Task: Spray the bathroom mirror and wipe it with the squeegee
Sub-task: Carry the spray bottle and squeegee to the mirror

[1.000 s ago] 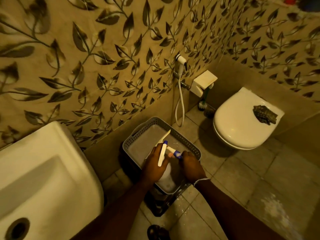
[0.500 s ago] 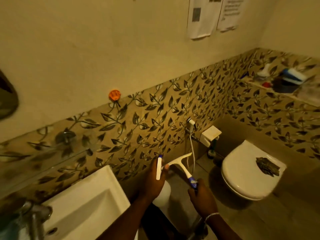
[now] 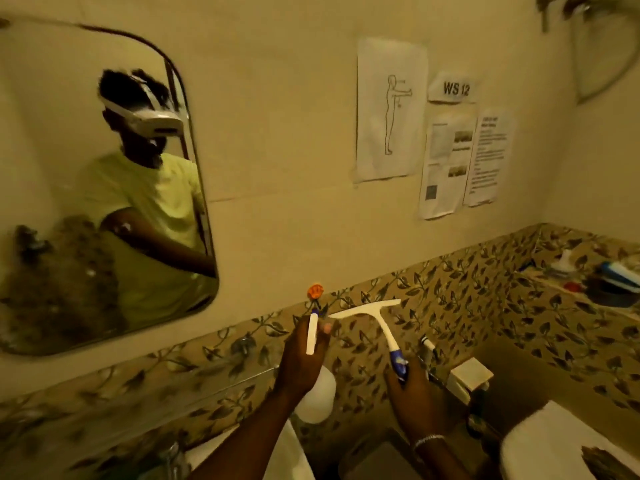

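The bathroom mirror [image 3: 86, 188] hangs on the cream wall at upper left and reflects a person in a yellow shirt. My left hand [image 3: 299, 362] is closed around the neck of a white spray bottle [image 3: 317, 393], whose white trigger and blue nozzle tip stick up above my fingers. My right hand [image 3: 414, 393] grips the blue handle of a white squeegee [image 3: 370, 315], blade up and tilted, level with the leaf-patterned tile band. Both hands are below and to the right of the mirror, apart from it.
A glass shelf [image 3: 214, 389] runs under the mirror above the white sink [image 3: 287, 455]. Paper notices [image 3: 391, 109] are taped to the wall. A toilet [image 3: 554, 445] is at lower right, a grey basket [image 3: 374, 459] on the floor, and a cluttered ledge [image 3: 609, 278] at right.
Both hands lifted the spray bottle and squeegee out of the grey floor basket and up to chest height. My view swung upward, bringing the mirror into sight.
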{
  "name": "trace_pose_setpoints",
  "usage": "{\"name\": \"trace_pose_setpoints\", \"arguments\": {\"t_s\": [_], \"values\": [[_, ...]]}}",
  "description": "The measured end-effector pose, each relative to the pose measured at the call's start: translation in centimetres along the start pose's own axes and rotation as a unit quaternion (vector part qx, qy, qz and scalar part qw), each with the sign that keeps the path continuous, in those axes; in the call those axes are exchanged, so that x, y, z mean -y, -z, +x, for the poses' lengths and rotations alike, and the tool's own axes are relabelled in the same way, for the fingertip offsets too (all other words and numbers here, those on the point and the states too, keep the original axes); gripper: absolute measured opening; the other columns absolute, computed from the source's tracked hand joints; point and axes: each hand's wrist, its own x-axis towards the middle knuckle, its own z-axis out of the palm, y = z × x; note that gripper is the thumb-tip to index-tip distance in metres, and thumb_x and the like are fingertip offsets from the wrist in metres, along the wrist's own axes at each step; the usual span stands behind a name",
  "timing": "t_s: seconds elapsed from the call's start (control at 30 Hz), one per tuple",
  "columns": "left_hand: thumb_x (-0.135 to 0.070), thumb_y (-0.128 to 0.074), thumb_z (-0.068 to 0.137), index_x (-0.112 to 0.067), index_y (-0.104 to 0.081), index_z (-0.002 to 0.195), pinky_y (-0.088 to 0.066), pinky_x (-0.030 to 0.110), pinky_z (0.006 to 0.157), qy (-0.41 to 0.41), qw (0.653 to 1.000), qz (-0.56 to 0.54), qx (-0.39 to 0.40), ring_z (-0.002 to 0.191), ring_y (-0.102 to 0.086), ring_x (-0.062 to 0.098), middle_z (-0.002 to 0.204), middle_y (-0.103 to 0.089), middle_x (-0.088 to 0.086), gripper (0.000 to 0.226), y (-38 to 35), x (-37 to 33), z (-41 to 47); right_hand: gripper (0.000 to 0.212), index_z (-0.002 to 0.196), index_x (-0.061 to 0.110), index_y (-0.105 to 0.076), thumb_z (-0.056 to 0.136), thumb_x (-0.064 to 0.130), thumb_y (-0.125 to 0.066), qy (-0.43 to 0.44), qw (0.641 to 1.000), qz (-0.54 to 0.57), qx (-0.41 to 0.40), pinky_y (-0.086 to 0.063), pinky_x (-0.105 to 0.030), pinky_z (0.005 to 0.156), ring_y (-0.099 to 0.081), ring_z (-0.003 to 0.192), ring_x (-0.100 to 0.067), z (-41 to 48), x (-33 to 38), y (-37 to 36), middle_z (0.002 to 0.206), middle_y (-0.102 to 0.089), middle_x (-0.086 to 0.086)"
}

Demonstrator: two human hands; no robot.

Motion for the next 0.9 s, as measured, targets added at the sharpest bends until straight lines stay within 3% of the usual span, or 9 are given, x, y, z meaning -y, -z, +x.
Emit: {"name": "trace_pose_setpoints", "arguments": {"t_s": [0.13,0.27,0.4,0.47,0.57,0.67,0.73,0.8,0.9], "values": [[-0.050,-0.052,0.097,-0.024,-0.056,0.098,-0.045,0.015,0.065,-0.034,0.998,0.009,-0.056,0.074,-0.059,0.005,0.080,-0.059,-0.007,0.027,5.7,-3.3,1.5,0.007,0.096,0.014,-0.058,0.095,0.017,-0.064,0.085,0.995,0.053,-0.005,-0.041,-0.029,0.051,-0.057,0.058,-0.019,-0.3,6.4,-1.3,0.070,-0.059,-0.004],[-0.045,-0.052,0.098,-0.021,-0.057,0.095,-0.041,0.012,0.068,-0.061,0.991,0.017,-0.115,0.075,-0.057,0.002,0.078,-0.055,-0.012,0.024,11.9,-6.1,2.7,0.010,0.098,0.020,-0.055,0.094,0.018,-0.065,0.137,0.984,0.114,0.002,-0.049,-0.035,0.056,-0.061,0.062,-0.025,-1.4,12.5,-3.4,0.071,-0.062,-0.007],[-0.033,-0.055,0.101,-0.013,-0.061,0.098,-0.052,0.035,0.072,-0.057,0.979,0.027,-0.192,0.080,-0.062,0.019,0.084,-0.064,0.005,0.021,18.4,-8.1,3.5,0.013,0.094,0.018,-0.053,0.094,0.023,-0.065,0.199,0.968,0.149,0.008,-0.044,-0.033,0.050,-0.058,0.057,-0.023,-2.9,17.9,-5.8,0.067,-0.060,-0.004],[-0.030,-0.057,0.101,-0.011,-0.063,0.099,-0.054,0.039,0.072,-0.055,0.969,0.035,-0.237,0.081,-0.064,0.022,0.088,-0.068,0.011,0.020,21.7,-9.2,3.6,0.013,0.094,0.018,-0.052,0.093,0.020,-0.065,0.224,0.961,0.161,0.017,-0.047,-0.037,0.053,-0.059,0.059,-0.023,-3.8,20.5,-7.0,0.069,-0.061,-0.007],[-0.027,-0.058,0.101,-0.011,-0.067,0.108,-0.051,0.028,0.074,-0.063,0.952,0.050,-0.297,0.082,-0.064,0.017,0.095,-0.071,0.010,0.019,26.5,-10.9,3.5,0.015,0.091,0.021,-0.050,0.092,0.019,-0.066,0.255,0.949,0.184,0.014,-0.043,-0.016,0.046,-0.059,0.057,-0.006,-5.2,24.0,-8.9,0.065,-0.059,0.001],[-0.028,-0.056,0.102,-0.004,-0.068,0.118,-0.052,0.025,0.078,-0.071,0.936,0.069,-0.337,0.091,-0.065,0.018,0.101,-0.072,0.009,0.031,31.0,-12.7,3.4,0.015,0.093,0.022,-0.051,0.092,0.020,-0.066,0.273,0.939,0.207,0.022,-0.038,-0.015,0.045,-0.057,0.054,-0.006,-6.6,27.5,-10.4,0.066,-0.059,0.006],[-0.031,-0.056,0.102,-0.005,-0.069,0.118,-0.054,0.024,0.077,-0.075,0.925,0.085,-0.363,0.088,-0.065,0.016,0.099,-0.072,0.006,0.033,33.7,-13.9,3.3,0.015,0.093,0.022,-0.051,0.092,0.020,-0.066,0.284,0.932,0.222,0.029,-0.039,-0.018,0.047,-0.057,0.054,-0.005,-7.3,29.4,-11.2,0.066,-0.059,0.006],[-0.032,-0.056,0.102,-0.006,-0.070,0.116,-0.054,0.020,0.073,-0.090,0.911,0.116,-0.385,0.086,-0.065,0.015,0.099,-0.072,0.006,0.033,36.1,-14.9,3.3,0.014,0.092,0.020,-0.051,0.092,0.018,-0.065,0.303,0.923,0.237,0.031,-0.038,-0.013,0.045,-0.059,0.059,-0.001,-7.9,31.1,-11.9,0.066,-0.059,0.007],[-0.035,-0.055,0.102,-0.008,-0.071,0.111,-0.060,0.033,0.072,-0.104,0.904,0.127,-0.394,0.084,-0.068,0.017,0.095,-0.072,0.006,0.032,38.8,-16.2,3.5,0.013,0.091,0.018,-0.051,0.091,0.015,-0.064,0.313,0.914,0.257,0.037,-0.039,-0.014,0.045,-0.058,0.062,0.003,-8.8,33.3,-12.8,0.066,-0.057,0.009]]}}
